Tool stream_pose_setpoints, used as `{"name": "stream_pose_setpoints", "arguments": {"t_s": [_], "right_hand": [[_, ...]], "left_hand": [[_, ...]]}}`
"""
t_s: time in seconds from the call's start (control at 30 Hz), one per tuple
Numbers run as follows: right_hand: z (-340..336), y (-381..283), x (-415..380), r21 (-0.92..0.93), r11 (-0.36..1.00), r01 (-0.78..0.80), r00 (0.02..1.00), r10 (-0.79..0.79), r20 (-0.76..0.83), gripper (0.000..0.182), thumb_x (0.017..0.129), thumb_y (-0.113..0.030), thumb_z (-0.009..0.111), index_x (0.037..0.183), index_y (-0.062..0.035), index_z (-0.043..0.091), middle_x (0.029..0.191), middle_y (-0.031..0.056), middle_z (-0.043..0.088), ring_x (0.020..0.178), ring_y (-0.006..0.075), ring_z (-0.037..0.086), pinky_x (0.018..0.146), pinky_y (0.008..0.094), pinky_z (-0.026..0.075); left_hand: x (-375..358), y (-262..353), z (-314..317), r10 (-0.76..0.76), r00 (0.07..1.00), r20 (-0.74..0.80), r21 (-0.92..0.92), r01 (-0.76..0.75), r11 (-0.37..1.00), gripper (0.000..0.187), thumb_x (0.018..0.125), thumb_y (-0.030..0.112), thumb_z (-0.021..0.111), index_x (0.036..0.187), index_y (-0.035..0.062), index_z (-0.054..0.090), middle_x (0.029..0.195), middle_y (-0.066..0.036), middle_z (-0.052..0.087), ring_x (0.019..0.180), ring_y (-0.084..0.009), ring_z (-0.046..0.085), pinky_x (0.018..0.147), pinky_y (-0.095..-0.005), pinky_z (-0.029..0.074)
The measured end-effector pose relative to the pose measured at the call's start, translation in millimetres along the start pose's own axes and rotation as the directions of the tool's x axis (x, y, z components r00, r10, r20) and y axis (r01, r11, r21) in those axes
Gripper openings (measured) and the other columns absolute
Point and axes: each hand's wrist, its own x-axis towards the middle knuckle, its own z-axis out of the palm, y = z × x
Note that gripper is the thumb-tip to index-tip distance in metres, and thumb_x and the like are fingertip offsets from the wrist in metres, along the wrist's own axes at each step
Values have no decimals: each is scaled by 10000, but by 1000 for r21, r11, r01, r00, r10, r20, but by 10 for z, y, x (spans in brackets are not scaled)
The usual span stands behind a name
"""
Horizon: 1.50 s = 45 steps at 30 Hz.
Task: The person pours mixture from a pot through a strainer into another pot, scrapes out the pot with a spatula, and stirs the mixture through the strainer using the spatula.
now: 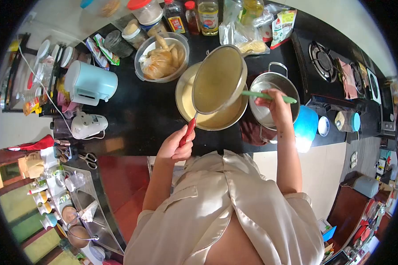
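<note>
Left hand (176,148): closed around the red handle of a round metal mesh strainer (219,79), which is held tilted above a wide steel mixing bowl of pale yellow batter (210,115). The strainer's mesh is coated with the same pale yellow mixture.

Right hand (274,104): fingers pinched on a slim green-handled utensil (265,95), its far end reaching to the strainer's rim. The hand hovers over an empty stainless steel pot with side handles (269,95), which stands just to the right of the batter bowl on the black tabletop (137,115).

The two hands are apart, one on each tool, with the strainer between them.

Surrounding items on the tabletop:
- clear glass bowl holding plastic-wrapped brown and beige food (161,57), just behind and left of the batter bowl;
- light blue plastic jug lying near the left edge (90,83);
- white electric hand mixer (88,126) in front of the jug, its cord trailing left;
- bottles of yellow cooking oil (208,15) and red-capped jars along the back edge;
- clear plastic bags and a red-and-green packet (283,26) behind the pot;
- dark red cloth (251,132) under the pot's near side;
- round blue lid or container (306,126) at the tabletop's right front.

A black gas hob (323,59) sits to the right. Black-handled scissors (88,158) lie on a lower surface at left, near a steel sink (82,207).
</note>
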Motion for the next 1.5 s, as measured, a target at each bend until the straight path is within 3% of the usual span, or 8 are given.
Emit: {"name": "stream_pose_setpoints", "arguments": {"t_s": [0.23,0.4,0.53,0.73,1.07,1.27,1.4,1.5], "right_hand": [[-6,14,-152,-115,993,-31,998,36,44,304,920,-199,476,944,87,579,814,210,648,701,278,667,696,352,549],[-64,-57,139,37,998,60,998,-58,-39,274,892,-155,489,980,88,580,832,204,652,756,268,669,738,355,547],[-226,0,279,0,1000,14,992,-14,128,323,935,-235,461,1009,63,560,850,202,648,776,279,661,768,375,535],[-205,45,142,31,999,-31,995,28,101,271,898,-175,468,941,71,575,824,205,646,717,282,658,712,371,541],[-236,44,-46,-21,1000,-15,992,18,124,267,905,-155,456,938,81,576,827,213,645,717,295,664,698,387,551],[-133,-110,29,58,995,75,991,-69,-111,326,930,-208,458,1003,93,561,829,218,649,740,287,668,706,370,558],[-131,-5,-20,-32,997,73,997,-71,40,329,910,-209,477,966,99,577,830,217,649,735,282,666,695,364,556],[-2,22,-150,-42,999,13,1000,-13,9,308,885,-178,497,946,112,582,791,210,646,709,276,661,686,361,553]], "left_hand": [[118,25,-72,48,997,52,-77,-44,996,392,1017,400,247,794,117,401,396,65,281,262,-39,234,268,-197,168],[129,-70,-94,16,988,151,-121,2,993,402,1018,401,213,782,119,373,374,60,281,249,-46,255,262,-195,175],[189,-114,-141,33,967,252,-230,26,973,400,1020,388,205,775,118,369,374,55,307,247,-48,276,259,-192,178],[296,-49,-205,71,931,358,-323,52,945,383,1023,369,210,801,115,388,381,55,305,251,-51,279,255,-199,199],[163,208,-151,37,999,31,23,-38,999,381,1014,399,278,794,117,409,410,66,287,266,-45,239,273,-198,192],[-243,275,96,33,955,-295,325,68,943,408,1000,420,331,792,88,448,422,53,327,290,-35,261,285,-198,197],[-157,183,66,65,939,-337,290,38,956,404,994,425,347,794,90,453,415,58,303,287,-45,234,291,-207,172],[-32,205,70,144,926,-350,373,-4,928,396,998,408,343,796,85,451,421,55,304,287,-51,245,291,-211,210]]}}
